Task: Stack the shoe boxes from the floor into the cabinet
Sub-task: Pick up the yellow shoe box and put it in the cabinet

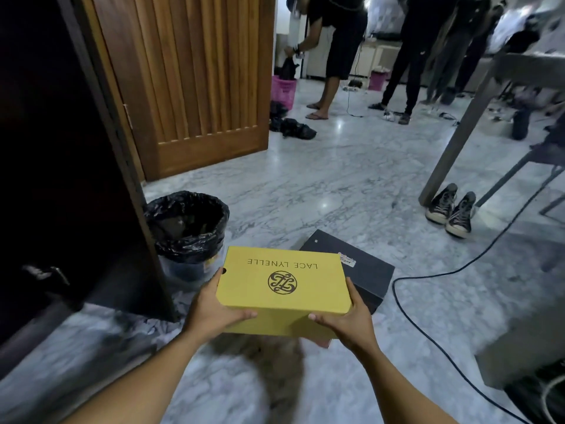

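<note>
A yellow shoe box (282,281) printed "LACE LYNELLE" is held above the marble floor at lower centre. My left hand (214,310) grips its left end and my right hand (348,321) grips its right end, thumbs on the lid. Behind it a black shoe box (363,267) lies on the floor, partly hidden by the yellow one. The dark cabinet (61,179) stands at the left, with its dark door open edge-on toward me; its inside is too dark to make out.
A bin lined with a black bag (188,228) stands beside the cabinet door. A black cable (428,332) runs across the floor on the right. A pair of sneakers (451,211) sits by a table leg (458,133). People stand at the back.
</note>
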